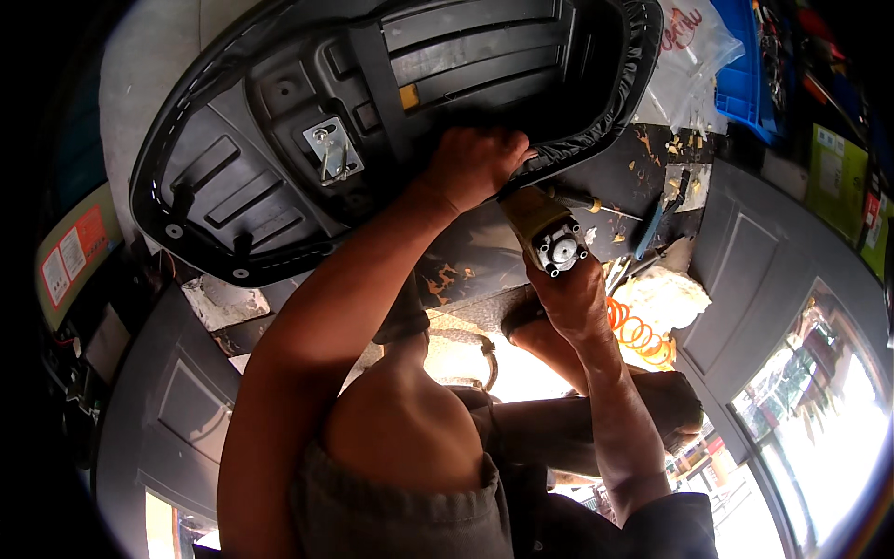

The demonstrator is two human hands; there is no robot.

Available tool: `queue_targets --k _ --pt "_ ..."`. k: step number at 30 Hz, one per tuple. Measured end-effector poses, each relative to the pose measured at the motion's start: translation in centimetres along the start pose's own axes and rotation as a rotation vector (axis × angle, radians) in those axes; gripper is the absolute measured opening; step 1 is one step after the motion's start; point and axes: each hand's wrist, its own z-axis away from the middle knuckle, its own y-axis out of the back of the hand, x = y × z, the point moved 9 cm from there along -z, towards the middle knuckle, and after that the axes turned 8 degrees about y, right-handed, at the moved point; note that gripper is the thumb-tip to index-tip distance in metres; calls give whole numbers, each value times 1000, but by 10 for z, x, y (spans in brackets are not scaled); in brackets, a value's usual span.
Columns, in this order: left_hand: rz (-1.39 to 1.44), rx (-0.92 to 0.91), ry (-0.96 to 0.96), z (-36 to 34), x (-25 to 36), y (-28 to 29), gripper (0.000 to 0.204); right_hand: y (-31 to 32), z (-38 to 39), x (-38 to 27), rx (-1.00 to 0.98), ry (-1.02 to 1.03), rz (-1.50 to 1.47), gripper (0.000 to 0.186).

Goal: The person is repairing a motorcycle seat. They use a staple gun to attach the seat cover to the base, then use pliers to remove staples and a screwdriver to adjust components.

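Note:
A black motorcycle seat (270, 112) lies underside up, its cover folded over the rim and gathered in pleats (626, 84) on the right side. My left hand (480, 163) is closed on the near right rim, its fingers curled over the cover's edge. In my right hand (573, 293) is a yellow pneumatic staple gun (533, 216). Its nose is close to the seat rim, just right of my left hand; whether it touches is hidden. A metal latch plate (332, 151) with a wire loop is fixed to the seat base.
The seat rests on a dark, worn bench (475, 247). A yellow-handled screwdriver (577, 198) and blue-handled pliers (649, 228) lie right of the staple gun. An orange coiled hose (638, 334) hangs beneath my right hand. A plastic bag (689, 56) and blue bin (742, 79) stand far right.

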Motion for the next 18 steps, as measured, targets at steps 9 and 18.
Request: queue_targets --k 9,18 --pt "-56 -35 -11 4 -2 -10 32 -7 -12 -7 -4 -75 136 55" --pt "-41 -23 -18 -2 -3 -2 30 23 0 4 194 -23 -173 29"
